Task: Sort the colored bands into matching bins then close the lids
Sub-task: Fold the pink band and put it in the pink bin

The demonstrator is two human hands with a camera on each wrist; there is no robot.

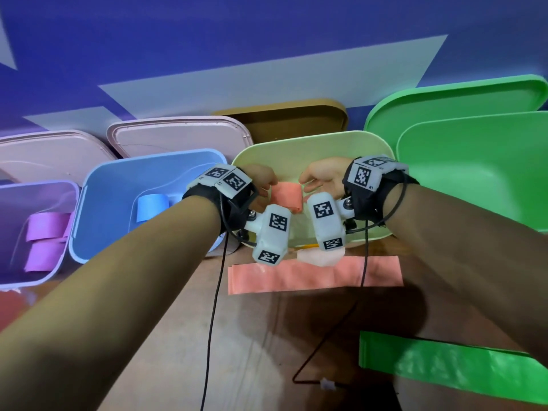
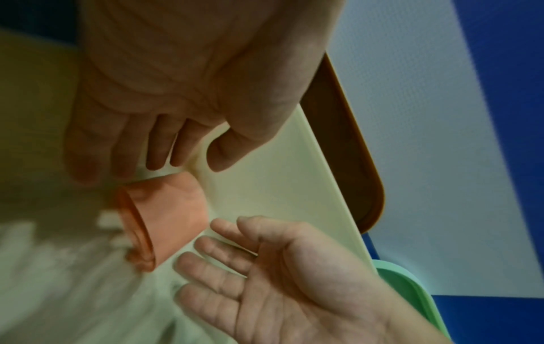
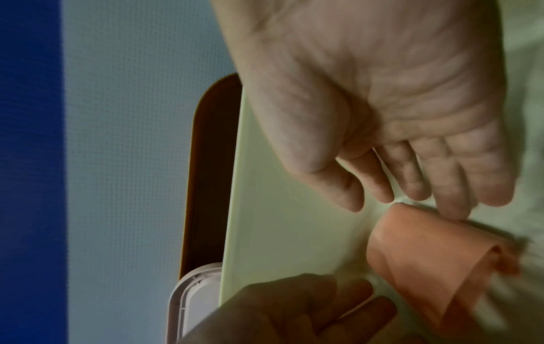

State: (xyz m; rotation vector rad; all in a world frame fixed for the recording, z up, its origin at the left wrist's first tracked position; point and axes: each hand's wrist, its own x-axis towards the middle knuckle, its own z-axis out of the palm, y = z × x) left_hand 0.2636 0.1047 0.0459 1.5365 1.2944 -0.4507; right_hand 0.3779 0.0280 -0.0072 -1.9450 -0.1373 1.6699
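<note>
Green band (image 1: 450,364) flat on counter (image 1: 267,336) nearest, forearms hide bin fronts, fingers (image 2: 212,251) of both hands released beside rolled orange band (image 1: 286,197), contact unclear

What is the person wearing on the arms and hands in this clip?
Both forearms are bare, with no sleeves. Each wrist carries a black strap topped by a white block with black-and-white square markers. A white marker-covered camera housing juts out under each wrist. Thin black cables hang from both rigs. The left hand and right hand are ungloved.
</note>
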